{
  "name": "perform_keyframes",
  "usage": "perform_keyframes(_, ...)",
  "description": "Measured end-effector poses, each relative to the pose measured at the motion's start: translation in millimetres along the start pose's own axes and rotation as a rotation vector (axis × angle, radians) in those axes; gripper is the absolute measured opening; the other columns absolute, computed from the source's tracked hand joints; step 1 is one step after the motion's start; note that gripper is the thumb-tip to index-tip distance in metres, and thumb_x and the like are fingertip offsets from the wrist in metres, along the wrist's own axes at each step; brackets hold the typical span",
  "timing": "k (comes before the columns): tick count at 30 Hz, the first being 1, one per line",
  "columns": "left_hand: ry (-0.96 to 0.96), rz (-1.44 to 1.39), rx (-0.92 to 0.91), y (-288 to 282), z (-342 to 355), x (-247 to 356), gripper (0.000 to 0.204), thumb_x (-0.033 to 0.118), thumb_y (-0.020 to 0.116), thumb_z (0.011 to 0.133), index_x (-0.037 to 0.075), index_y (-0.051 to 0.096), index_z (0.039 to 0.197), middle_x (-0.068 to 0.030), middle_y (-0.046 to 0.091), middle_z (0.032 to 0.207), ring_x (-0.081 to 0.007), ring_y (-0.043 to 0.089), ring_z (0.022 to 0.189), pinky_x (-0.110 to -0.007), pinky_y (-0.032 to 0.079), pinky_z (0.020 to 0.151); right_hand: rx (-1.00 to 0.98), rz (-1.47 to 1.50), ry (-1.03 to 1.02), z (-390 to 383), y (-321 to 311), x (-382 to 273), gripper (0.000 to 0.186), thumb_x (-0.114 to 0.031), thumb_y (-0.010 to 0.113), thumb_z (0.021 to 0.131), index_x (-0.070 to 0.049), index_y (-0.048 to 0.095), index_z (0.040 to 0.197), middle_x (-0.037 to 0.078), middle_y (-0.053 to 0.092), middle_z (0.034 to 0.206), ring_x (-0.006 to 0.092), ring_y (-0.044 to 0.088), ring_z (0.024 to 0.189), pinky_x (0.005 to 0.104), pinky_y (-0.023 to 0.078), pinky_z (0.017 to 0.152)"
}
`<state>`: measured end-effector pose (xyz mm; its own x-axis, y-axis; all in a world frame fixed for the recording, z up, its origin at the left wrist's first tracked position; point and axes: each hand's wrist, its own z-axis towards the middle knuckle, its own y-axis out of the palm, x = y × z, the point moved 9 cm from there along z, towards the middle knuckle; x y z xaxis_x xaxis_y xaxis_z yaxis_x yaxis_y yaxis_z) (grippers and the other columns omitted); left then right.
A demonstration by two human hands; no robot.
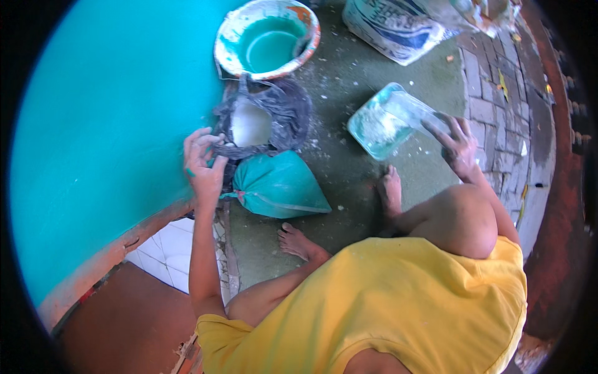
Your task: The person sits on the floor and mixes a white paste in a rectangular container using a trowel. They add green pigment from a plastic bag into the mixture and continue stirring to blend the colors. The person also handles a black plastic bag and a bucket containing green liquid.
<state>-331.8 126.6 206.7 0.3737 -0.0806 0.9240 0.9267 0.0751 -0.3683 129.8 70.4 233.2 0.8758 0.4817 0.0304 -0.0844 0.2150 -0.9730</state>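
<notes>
My left hand (204, 163) pinches the near edge of a black plastic bag (291, 112), which is folded open around a white powder (250, 123). My right hand (460, 148) is closed on a pale, translucent flat scraper (414, 112). The scraper's far end reaches over a small clear greenish tub (375, 153), where a mound of white powder (379, 128) lies. Whether its edge touches the powder I cannot tell. Against the near side of the black bag rests a tied green plastic bag (280, 190), full and rounded.
A round white basin (225, 53) with green paint inside stands beside the turquoise wall (112, 106). At the far right a printed white sack (398, 34) sits on the powder-specked floor (336, 118). Paving bricks (492, 112) run along the right, and white tiles (165, 249) show lower left.
</notes>
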Motion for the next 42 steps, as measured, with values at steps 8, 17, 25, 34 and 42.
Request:
perform_keyframes(8, 0.092, 0.298, -0.053, 3, 11, 22, 0.045, -0.011, 0.065, 0.068, 0.003, 0.060, 0.111, -0.0105, 0.049, 0.127, -0.0205, 0.059, 0.101, -0.029, 0.055, 0.077, 0.001, 0.268, 0.309, 27, -19, 53, 0.047, 0.002, 0.054, 0.076, -0.017, 0.068, 0.117, 0.010, 0.066, 0.104, 0.0324, 0.059, 0.089, 0.0327, 0.051, 0.076)
perform_keyframes(17, 0.511, 0.729, -0.369, 72, 61, 77, 0.065, -0.012, 0.060, 0.059, 0.012, 0.060, 0.119, -0.0093, 0.043, 0.144, -0.0340, 0.040, 0.132, -0.043, 0.036, 0.109, 0.473, 0.344, 0.732, -49, -173, 186, 0.039, -0.029, 0.052, 0.096, 0.001, 0.058, 0.122, 0.015, 0.062, 0.114, 0.0216, 0.055, 0.101, 0.0360, 0.043, 0.091)
perform_keyframes(25, -0.124, 0.737, -0.738, 78, 39, 11, 0.039, -0.004, 0.062, 0.066, 0.008, 0.062, 0.103, -0.0223, 0.063, 0.108, -0.0399, 0.059, 0.105, -0.042, 0.050, 0.089, -0.157, 0.553, 1.045, -146, 154, -9, 0.042, -0.031, 0.057, 0.091, 0.002, 0.056, 0.115, 0.026, 0.059, 0.109, 0.0401, 0.053, 0.100, 0.0474, 0.044, 0.086)
perform_keyframes(34, -0.338, -0.048, -0.984, 19, 34, -16, 0.066, 0.019, 0.073, 0.080, 0.006, 0.043, 0.137, -0.0108, 0.052, 0.132, -0.0222, 0.049, 0.125, -0.037, 0.038, 0.106, -0.209, 0.763, 1.100, -179, 280, -61, 0.044, -0.036, 0.061, 0.085, 0.001, 0.057, 0.110, 0.030, 0.058, 0.107, 0.0476, 0.054, 0.100, 0.0510, 0.046, 0.083)
perform_keyframes(42, -0.774, -0.407, -0.161, 64, 145, -125, 0.089, 0.050, 0.069, 0.086, -0.005, 0.030, 0.144, -0.0244, 0.043, 0.135, -0.0302, 0.049, 0.122, -0.040, 0.044, 0.101, 0.035, 0.509, 0.330, 75, 45, 12, 0.031, -0.026, 0.063, 0.082, 0.001, 0.063, 0.098, 0.022, 0.063, 0.101, 0.0380, 0.060, 0.094, 0.0458, 0.050, 0.077)
